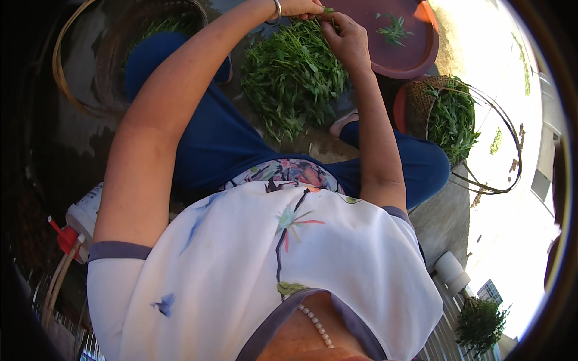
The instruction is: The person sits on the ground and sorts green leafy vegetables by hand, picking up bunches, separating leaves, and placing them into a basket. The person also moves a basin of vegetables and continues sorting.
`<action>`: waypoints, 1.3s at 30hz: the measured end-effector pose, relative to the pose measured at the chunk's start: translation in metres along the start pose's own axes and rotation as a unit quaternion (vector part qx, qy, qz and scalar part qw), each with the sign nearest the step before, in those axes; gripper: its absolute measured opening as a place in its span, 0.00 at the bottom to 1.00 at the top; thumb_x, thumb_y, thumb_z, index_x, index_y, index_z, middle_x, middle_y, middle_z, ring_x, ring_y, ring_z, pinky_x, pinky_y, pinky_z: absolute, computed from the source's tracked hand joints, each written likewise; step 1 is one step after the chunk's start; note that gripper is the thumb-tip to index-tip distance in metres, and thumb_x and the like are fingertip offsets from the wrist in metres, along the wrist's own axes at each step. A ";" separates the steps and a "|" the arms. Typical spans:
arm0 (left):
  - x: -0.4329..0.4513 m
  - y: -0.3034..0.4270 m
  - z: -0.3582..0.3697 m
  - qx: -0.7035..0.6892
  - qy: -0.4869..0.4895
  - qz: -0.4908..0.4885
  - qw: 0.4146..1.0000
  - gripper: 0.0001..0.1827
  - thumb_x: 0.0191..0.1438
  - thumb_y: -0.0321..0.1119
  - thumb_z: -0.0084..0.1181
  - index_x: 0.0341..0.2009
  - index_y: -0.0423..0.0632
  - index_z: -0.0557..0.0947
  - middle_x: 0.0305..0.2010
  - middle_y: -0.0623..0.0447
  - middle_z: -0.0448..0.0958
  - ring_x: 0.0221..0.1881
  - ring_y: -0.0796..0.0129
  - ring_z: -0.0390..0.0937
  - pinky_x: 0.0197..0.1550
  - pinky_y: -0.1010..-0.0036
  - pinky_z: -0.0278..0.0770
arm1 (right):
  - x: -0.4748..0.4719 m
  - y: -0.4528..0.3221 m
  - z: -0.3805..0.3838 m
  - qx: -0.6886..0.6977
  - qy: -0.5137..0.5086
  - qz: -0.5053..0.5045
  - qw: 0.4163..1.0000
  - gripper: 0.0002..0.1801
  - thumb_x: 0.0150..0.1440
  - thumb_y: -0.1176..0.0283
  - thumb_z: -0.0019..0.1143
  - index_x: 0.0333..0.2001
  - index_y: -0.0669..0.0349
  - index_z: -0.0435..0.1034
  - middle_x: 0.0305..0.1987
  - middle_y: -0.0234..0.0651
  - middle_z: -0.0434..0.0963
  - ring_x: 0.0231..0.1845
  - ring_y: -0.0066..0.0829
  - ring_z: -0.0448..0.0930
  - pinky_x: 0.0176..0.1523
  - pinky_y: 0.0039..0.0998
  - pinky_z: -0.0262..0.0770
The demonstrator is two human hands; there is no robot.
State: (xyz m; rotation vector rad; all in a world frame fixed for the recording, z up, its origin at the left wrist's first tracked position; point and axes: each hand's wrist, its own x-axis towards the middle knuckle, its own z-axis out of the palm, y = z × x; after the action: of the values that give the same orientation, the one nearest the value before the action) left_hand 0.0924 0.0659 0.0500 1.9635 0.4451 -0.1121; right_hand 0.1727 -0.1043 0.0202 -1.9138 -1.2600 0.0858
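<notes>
At the top edge, my left hand [301, 8], with a silver bangle [278, 10] on its wrist, pinches a small green sprig [328, 10]. My right hand [347, 38] meets it there, its thumb and curled index finger closed at the same sprig. Part of the left hand is cut off by the picture's edge. Just below both hands, a large heap of leafy green stems [295, 76] lies on the floor between my feet. To the right of the hands is a reddish-brown round tray [406, 63], with a few loose leaves [394, 31] on it.
A woven basket [417, 101] of greens lies tilted beside my right knee, its thin looped handle reaching outward. Another hooped basket [58, 67] with greens stands past my left knee. Behind my left arm is a white container [83, 212] with a red part. A white pot [451, 273] sits lower right.
</notes>
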 end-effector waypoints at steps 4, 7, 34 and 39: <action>-0.005 0.009 0.000 -0.072 0.008 0.012 0.997 0.11 0.49 0.35 0.55 0.31 0.41 0.83 0.19 0.53 0.77 0.18 0.74 0.72 0.23 0.78 0.71 | 0.001 0.002 -0.006 0.110 -0.021 0.124 0.986 0.11 0.49 0.68 0.54 0.37 0.57 0.74 0.24 0.32 0.75 0.24 0.23 0.73 0.32 0.26 0.69; -0.002 0.008 0.003 -0.085 0.019 0.026 0.996 0.10 0.49 0.35 0.56 0.31 0.41 0.83 0.19 0.54 0.77 0.18 0.75 0.72 0.23 0.79 0.70 | 0.002 0.012 -0.001 0.295 -0.015 0.175 0.939 0.10 0.51 0.70 0.52 0.36 0.61 0.74 0.22 0.25 0.72 0.23 0.17 0.69 0.28 0.21 0.64; -0.005 0.015 -0.018 -0.497 -0.053 0.007 0.866 0.19 0.53 0.24 0.51 0.50 0.34 0.69 0.33 0.49 0.75 0.31 0.69 0.74 0.33 0.77 0.74 | -0.084 0.053 0.121 -0.208 -0.242 0.099 0.943 0.09 0.49 0.70 0.46 0.34 0.57 0.71 0.31 0.45 0.76 0.32 0.47 0.78 0.35 0.43 0.74; -0.008 0.019 -0.022 -0.489 -0.072 0.014 0.869 0.15 0.53 0.24 0.51 0.47 0.35 0.73 0.32 0.50 0.75 0.30 0.70 0.74 0.33 0.78 0.74 | -0.086 0.052 0.118 -0.214 -0.241 0.090 0.942 0.10 0.48 0.67 0.48 0.34 0.55 0.71 0.35 0.41 0.76 0.34 0.47 0.77 0.37 0.44 0.73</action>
State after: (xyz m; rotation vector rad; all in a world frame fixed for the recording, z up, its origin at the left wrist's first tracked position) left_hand 0.0892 0.0770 0.0778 0.9460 0.2822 -0.0022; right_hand 0.1136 -0.1102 -0.1232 -2.4860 -1.5068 0.4284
